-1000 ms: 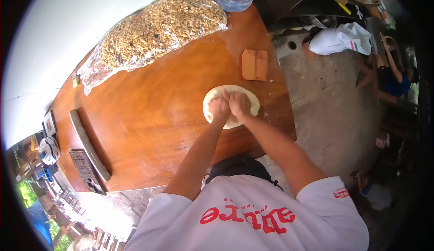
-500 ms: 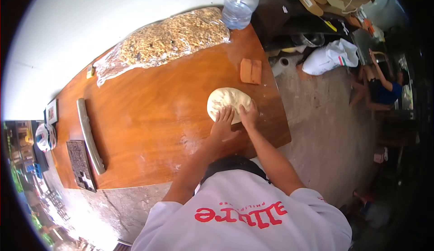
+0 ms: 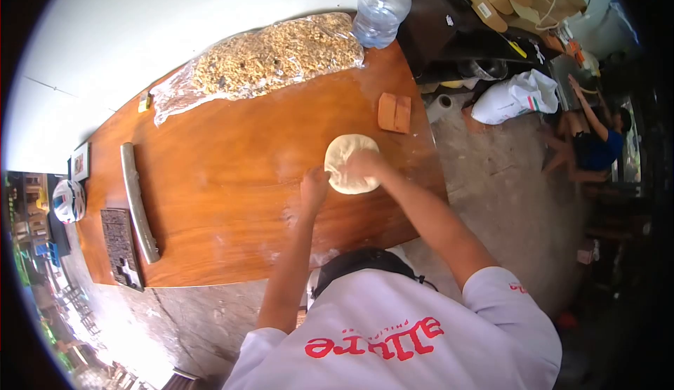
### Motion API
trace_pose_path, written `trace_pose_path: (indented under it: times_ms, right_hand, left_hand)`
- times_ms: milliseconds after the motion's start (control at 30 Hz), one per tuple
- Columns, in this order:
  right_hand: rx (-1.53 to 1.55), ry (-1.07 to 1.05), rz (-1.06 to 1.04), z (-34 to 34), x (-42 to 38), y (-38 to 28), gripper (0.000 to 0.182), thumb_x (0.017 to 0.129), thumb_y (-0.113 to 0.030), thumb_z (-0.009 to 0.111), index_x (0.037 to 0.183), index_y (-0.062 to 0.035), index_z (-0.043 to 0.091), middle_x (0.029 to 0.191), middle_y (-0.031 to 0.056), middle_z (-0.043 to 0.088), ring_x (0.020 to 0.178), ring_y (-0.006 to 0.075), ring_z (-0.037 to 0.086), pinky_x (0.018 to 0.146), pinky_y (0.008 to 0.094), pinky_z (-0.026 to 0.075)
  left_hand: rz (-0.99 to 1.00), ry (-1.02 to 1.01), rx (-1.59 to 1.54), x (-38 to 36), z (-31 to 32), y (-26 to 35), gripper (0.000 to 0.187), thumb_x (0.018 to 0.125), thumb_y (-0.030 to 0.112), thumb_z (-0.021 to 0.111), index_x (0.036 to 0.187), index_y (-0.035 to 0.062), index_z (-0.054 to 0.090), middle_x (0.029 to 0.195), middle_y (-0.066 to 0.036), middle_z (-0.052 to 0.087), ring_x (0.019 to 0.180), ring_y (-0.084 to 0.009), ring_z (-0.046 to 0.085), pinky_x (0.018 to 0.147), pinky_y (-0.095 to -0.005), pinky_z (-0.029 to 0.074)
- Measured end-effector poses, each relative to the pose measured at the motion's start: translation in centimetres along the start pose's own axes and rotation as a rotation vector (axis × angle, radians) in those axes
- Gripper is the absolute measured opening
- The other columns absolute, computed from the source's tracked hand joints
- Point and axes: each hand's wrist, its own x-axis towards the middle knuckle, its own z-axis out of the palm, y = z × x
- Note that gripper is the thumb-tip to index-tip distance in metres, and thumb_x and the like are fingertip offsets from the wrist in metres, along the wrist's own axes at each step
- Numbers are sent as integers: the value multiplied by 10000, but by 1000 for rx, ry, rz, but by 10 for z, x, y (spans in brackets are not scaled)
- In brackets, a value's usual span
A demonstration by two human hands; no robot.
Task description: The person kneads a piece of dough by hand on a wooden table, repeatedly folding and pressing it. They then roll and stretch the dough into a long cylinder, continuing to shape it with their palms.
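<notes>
A round, pale lump of dough (image 3: pixel 345 150) rests on the brown wooden table (image 3: pixel 232 158), its near side dented and creased. My left hand (image 3: pixel 314 185) is closed at the dough's left edge, with its fingers pinching the rim there. Over the middle of the dough lies my right hand (image 3: pixel 364 168), reaching in from the right and pressed against its surface. Motion blur smears the fingers of that hand, so I cannot tell how they are bent.
A reddish-brown block (image 3: pixel 394 113) lies beyond the dough. Along the wall are a clear bag of brown, grainy stuff (image 3: pixel 281 53) and a large water bottle (image 3: pixel 381 11). At left lie a grey tube (image 3: pixel 137 204) and a dark carved board (image 3: pixel 122 248). Another person (image 3: pixel 597 141) is at far right.
My left hand has slid off the dough's near side to its left edge and closed. My right hand has moved left from the right edge onto the dough's middle. The view has shifted slightly.
</notes>
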Motion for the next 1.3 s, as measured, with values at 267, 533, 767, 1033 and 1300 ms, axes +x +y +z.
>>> trace_pose_path:
  times_ms: [267,533,767,1033,1300]
  right_hand:
    - [-58,1095,-193,33,36,54,327,979,-282,547,1107,-2,657,1139,166,694,1109,334,646,902,456,517]
    - [166,887,-214,81,-63,11,388,877,-177,642,1225,-9,605,1317,155,583,1303,364,486,1086,496,384]
    - [-78,976,-37,82,-23,7,367,895,-247,564,1208,-68,629,1275,145,592,1270,331,505,1112,529,331]
    - [-10,963,-104,-3,53,34,131,846,-217,590,844,-97,643,840,88,626,857,285,589,854,457,422]
    - [967,790,-410,4,40,69,182,855,-111,614,992,-20,693,1002,142,697,1067,320,624,947,437,478]
  left_hand:
    - [64,-55,-73,76,46,66,419,1003,347,524,1219,19,669,1189,-263,658,1092,-434,628,947,-480,490]
    - [362,-199,328,4,32,58,255,977,232,563,1098,55,701,1092,-178,640,1099,-371,575,976,-490,431]
    - [706,-8,262,41,61,22,237,982,163,518,1174,72,622,1248,-157,608,1271,-353,524,1151,-518,330]
    - [465,129,389,101,69,41,306,1010,228,476,1216,73,639,1295,-110,620,1333,-304,496,1189,-473,314]
    - [167,-76,319,60,47,61,426,984,352,590,1266,33,608,1221,-190,638,1174,-352,595,982,-455,476]
